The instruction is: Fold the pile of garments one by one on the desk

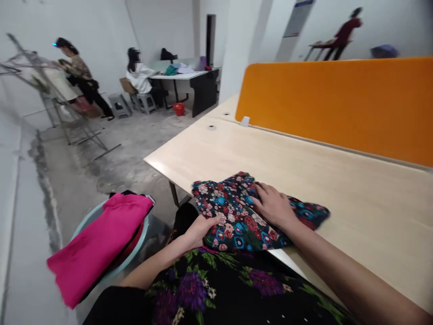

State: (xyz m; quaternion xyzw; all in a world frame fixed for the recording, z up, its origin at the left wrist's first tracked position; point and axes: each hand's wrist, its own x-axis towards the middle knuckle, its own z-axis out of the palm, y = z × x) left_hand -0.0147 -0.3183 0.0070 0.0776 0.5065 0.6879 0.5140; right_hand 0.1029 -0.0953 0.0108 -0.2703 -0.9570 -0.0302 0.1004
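- Floral garment [243, 212] lies bunched at the near corner of the surface [338, 180], partly folded, edges uneven.
- My right hand [274, 205] rests flat on top of it, fingers spread, pressing down; no pinch.
- My left hand [199, 230] pinches the garment's near edge where it hangs over the surface rim.
- Judgement: fold begun, not finished; smoothing and squaring remain.
- Basin [142, 239] on the floor to my left holds a pink cloth [98, 243], untouched.
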